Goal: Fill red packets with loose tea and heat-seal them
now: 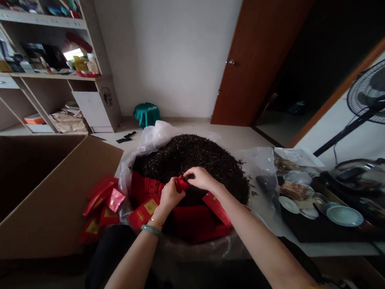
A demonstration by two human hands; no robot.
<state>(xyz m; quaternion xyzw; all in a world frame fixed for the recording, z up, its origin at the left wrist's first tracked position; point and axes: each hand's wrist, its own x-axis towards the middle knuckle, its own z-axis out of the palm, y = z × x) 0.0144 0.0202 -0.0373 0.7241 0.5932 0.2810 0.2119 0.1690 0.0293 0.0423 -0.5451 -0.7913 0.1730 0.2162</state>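
Note:
My left hand (171, 193) is closed around a small red packet (182, 183), holding it above a heap of dark, twisted tea leaves (200, 150). At the packet's mouth, my right hand (199, 179) pinches some dark tea leaves. The heap lies in a wide round container lined with clear plastic (158, 133). Along its near side rest several red packets, among them a row of upright ones (145, 187), one with a gold print (145, 212) by my left wrist, and one (217, 207) under my right forearm.
Left of the container stands a large open cardboard box (58, 196), with several red packets (107, 201) beside it. To the right, a low table holds dishes (345, 215), a glass pot (363, 175) and bags. A black fan (379, 90) stands behind it.

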